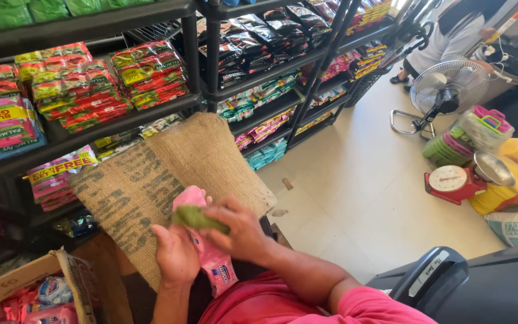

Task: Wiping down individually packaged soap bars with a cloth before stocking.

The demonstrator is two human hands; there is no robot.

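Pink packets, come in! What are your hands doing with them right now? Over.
Left hand under pink packets, gripping. Right hand pinching green strip across them. Burlap sack just behind; nothing blocking.

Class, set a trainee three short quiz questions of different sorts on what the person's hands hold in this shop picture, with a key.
1. True or false: both hands hold the pink plastic sachet strip.
2. What lies under the strip? A) brown burlap sack B) red weighing scale
3. Which hand pinches the small green packet?

Key:
1. True: left hand and right hand.
2. A.
3. Right hand.
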